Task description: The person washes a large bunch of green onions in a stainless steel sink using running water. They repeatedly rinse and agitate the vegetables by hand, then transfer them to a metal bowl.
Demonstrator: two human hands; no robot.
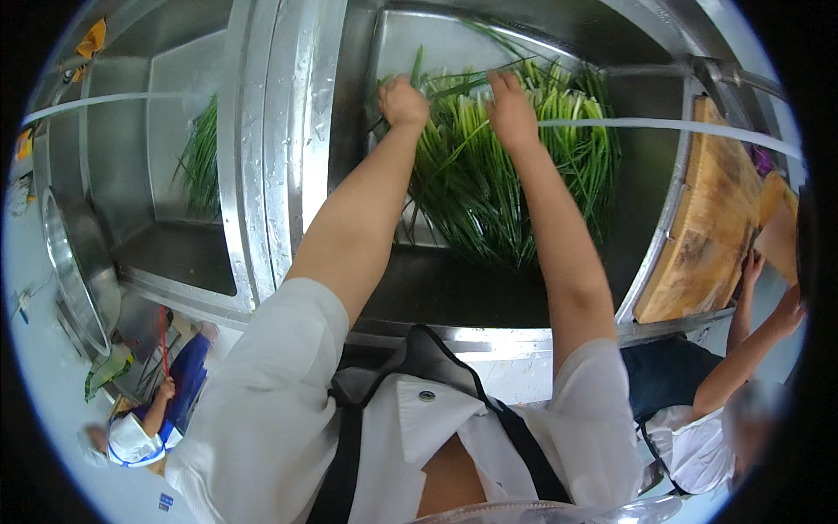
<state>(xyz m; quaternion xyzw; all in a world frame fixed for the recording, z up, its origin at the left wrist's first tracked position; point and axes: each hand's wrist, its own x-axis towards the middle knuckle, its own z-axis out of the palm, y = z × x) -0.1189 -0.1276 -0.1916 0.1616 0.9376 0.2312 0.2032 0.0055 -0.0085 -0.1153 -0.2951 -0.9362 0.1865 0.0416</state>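
A thick spread of long green stalks with pale ends, like garlic chives (517, 177), lies in the stainless steel sink basin (452, 288) before me, pale ends away from me. At the pile's upper left is my left hand (402, 103), fingers curled; a green leaf stands up beside it, and what lies under the fingers is hidden. My right hand (514, 108) rests over the pale ends near the middle, some leaves at its fingertips. A few loose leaves stretch between the hands, and others lie against the far wall of the basin.
Left of the steel divider (278, 131), a second basin holds more green stalks (204, 160). A large metal bowl (82, 275) leans farther left. A thick wooden cutting board (704, 223) borders the right side. One person (141, 432) holds a red stick at lower left; another (694, 432) works at right.
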